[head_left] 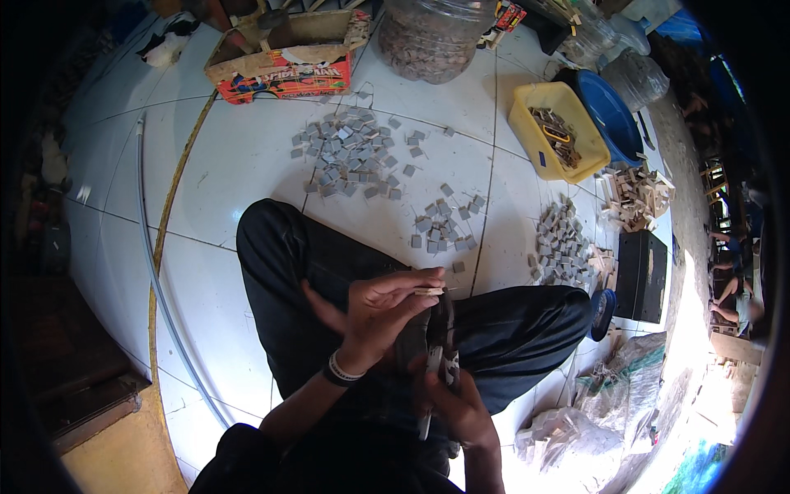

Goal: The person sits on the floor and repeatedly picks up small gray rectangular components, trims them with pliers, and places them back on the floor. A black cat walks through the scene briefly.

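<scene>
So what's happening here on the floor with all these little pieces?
A person sits cross-legged on a white tiled floor. The left hand pinches a small pale wooden piece at its fingertips, while the right hand grips a dark tool just below it. Small grey squares lie scattered ahead, and a yellow tub holds more wooden bits.

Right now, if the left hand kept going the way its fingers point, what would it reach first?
Probably the small grey squares on the white tiled floor; the left hand, pinching a small wooden piece, points up-right, though depth is unclear.
</scene>
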The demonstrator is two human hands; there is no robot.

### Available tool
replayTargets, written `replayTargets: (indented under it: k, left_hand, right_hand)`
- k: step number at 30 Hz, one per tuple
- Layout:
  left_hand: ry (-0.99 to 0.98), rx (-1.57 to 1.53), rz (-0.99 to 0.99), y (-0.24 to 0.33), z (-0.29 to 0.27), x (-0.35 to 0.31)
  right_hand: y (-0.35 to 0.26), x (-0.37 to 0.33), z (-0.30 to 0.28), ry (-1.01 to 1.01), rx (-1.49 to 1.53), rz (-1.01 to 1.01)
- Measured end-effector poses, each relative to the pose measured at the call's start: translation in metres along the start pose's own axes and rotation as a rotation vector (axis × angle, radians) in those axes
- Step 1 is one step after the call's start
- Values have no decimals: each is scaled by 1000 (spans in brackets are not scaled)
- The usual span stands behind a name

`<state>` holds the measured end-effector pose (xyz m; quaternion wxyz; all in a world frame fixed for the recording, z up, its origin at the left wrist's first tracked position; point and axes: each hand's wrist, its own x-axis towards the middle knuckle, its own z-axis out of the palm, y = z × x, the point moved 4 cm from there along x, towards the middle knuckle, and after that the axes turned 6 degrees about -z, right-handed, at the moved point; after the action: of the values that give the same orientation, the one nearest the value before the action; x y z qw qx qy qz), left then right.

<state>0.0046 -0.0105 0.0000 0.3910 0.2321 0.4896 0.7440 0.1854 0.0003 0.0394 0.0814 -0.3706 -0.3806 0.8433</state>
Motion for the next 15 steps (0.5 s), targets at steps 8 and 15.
replayTargets:
  k: [8,15]
  left_hand:
    - [100,268,74,0,-2,-15]
    - [98,225,-7,-1,-5,-14]
  right_hand:
    - [4,12,-1,358,-1097,-345]
    - [5,14,0,324,-914,-372]
